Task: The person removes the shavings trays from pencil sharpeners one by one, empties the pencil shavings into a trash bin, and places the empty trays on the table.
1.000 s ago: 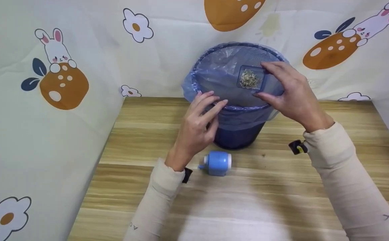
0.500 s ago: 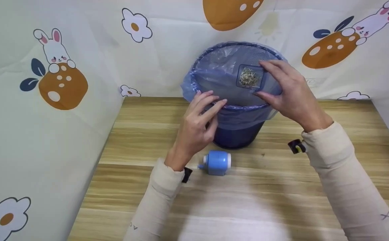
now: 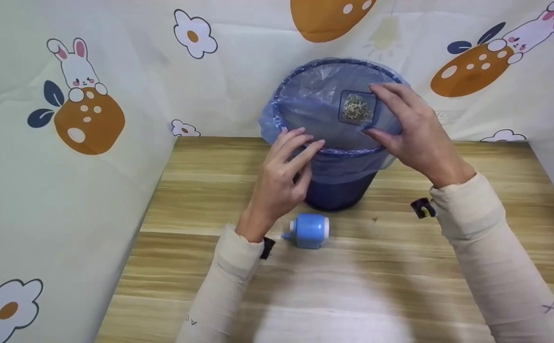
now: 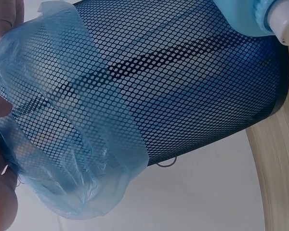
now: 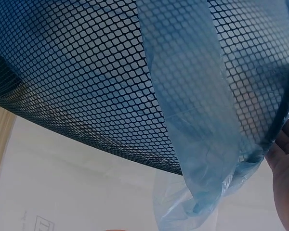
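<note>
My right hand [image 3: 422, 133] pinches a small clear blue square tray [image 3: 341, 117] by its right side, thumb at the lower corner and a finger at the upper one. A heap of pencil shavings [image 3: 356, 108] sits in the tray, over the mouth of a mesh wastebasket [image 3: 336, 193]. A thin blue plastic bag [image 3: 348, 169] lines this bin and folds over its rim. My left hand [image 3: 281, 174] rests its spread, relaxed fingers on the near left rim. A blue pencil sharpener [image 3: 310, 231] lies on the table below the left hand. The bin hides the tray in the right wrist view.
The wood-patterned table [image 3: 186, 267] carries the bin at its back edge, against a printed wall sheet [image 3: 238, 81]. A small dark speck [image 3: 375, 219] lies right of the sharpener. Dark wrist cameras sit at both cuffs.
The pencil shavings have shifted a little in the tray. Both hands, the bin and the sharpener hold nearly the same places.
</note>
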{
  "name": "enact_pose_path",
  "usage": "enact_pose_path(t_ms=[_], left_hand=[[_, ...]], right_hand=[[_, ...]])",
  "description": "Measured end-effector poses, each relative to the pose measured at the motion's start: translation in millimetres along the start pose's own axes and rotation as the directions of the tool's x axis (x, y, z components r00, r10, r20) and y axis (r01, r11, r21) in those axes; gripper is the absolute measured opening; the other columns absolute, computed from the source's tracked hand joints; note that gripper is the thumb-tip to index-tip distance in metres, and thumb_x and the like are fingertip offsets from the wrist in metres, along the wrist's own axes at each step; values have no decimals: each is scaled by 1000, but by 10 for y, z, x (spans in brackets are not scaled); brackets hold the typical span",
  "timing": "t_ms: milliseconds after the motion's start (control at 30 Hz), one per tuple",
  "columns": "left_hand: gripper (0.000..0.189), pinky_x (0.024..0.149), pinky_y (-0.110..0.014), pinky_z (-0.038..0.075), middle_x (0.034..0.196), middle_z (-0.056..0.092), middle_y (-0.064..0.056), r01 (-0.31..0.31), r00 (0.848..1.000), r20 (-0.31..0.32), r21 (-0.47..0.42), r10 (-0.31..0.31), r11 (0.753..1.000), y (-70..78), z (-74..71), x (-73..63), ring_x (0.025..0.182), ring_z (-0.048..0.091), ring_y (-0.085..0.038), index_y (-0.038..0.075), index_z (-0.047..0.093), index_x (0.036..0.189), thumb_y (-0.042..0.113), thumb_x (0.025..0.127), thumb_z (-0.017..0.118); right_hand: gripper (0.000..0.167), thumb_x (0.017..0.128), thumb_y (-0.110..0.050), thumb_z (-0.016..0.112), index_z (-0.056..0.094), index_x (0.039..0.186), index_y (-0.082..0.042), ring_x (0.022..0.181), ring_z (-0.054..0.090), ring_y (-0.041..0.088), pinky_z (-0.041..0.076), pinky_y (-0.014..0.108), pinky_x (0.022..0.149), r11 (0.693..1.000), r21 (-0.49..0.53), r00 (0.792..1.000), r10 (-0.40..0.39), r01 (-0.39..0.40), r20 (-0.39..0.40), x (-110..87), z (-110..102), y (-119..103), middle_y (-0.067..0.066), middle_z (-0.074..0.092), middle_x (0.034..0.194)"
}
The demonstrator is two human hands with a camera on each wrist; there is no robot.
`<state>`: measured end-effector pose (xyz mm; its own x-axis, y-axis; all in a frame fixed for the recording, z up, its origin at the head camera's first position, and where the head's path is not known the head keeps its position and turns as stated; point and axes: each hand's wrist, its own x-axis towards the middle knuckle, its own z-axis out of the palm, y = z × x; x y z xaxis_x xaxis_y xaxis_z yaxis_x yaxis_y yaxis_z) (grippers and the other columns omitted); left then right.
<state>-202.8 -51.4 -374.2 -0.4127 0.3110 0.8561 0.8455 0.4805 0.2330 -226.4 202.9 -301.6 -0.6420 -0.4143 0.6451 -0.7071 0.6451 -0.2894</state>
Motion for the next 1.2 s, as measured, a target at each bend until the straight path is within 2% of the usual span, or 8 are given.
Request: enact_pose_path(t_ms=[233, 500, 767, 1200], left_hand=[[36, 115, -53, 34, 120, 64, -14, 2, 1000, -3, -3, -2, 1000, -4, 3, 0, 128, 52, -28, 5, 69, 123, -3, 90, 56], [37, 116, -51, 33, 120, 65, -14, 2, 1000, -5, 1, -2, 1000, -4, 2, 3, 126, 54, -31, 5, 69, 122, -3, 89, 57], [36, 116, -51, 32, 120, 65, -15, 9, 1000, -8, -2, -9, 1000, 8, 0, -5, 126, 54, -31, 4, 70, 121, -4, 88, 58], [36, 113, -56, 35, 119, 64, -14, 4, 1000, -24, -8, -4, 1000, 5, 7, -14, 127, 53, -30, 5, 70, 122, -4, 90, 57]], right_hand=[[66, 82, -3, 79, 51, 141, 3, 125, 52, 35, 47, 45, 103, 1000, -13, 1000, -18, 18, 2, 2, -2, -4, 23, 53, 135], [67, 82, -3, 78, 48, 142, 4, 128, 50, 36, 46, 47, 105, 997, -56, 998, -53, 53, 16, 10, -9, -7, 25, 51, 137], [67, 83, -4, 78, 48, 142, 5, 127, 50, 37, 45, 45, 106, 995, -55, 997, -79, 80, 15, 6, -19, -31, 25, 50, 136], [68, 83, 0, 77, 46, 143, 4, 129, 48, 37, 44, 44, 106, 994, -73, 997, -80, 81, 22, -2, -20, -44, 25, 48, 138]])
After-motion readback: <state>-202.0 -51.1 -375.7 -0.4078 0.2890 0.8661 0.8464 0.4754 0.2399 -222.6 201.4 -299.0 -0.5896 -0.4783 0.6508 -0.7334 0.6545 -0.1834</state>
